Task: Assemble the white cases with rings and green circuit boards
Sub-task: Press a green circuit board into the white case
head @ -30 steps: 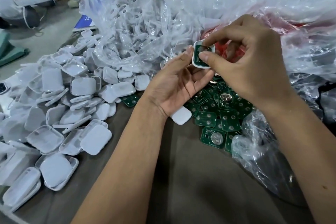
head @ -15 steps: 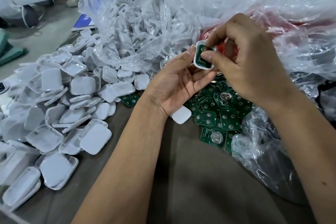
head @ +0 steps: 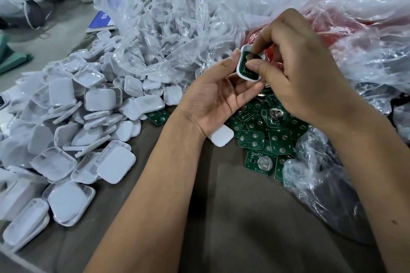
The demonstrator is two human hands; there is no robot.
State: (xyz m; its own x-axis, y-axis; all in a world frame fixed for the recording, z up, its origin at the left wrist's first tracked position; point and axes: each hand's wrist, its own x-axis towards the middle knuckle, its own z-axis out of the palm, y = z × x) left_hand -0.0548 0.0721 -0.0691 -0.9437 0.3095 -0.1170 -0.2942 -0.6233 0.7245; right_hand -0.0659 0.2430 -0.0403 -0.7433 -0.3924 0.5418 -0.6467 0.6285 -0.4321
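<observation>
Both forearms are bare from the bottom edge of the view up to the wrists, with no sleeve, watch, bracelet or glove on either one. The left hand [head: 213,97] and the right hand [head: 295,68] are bare too, and no ring shows on any finger in sight. The fingernails that show are short and plain, without polish. A small dark mole sits on the right forearm near the right edge.
</observation>
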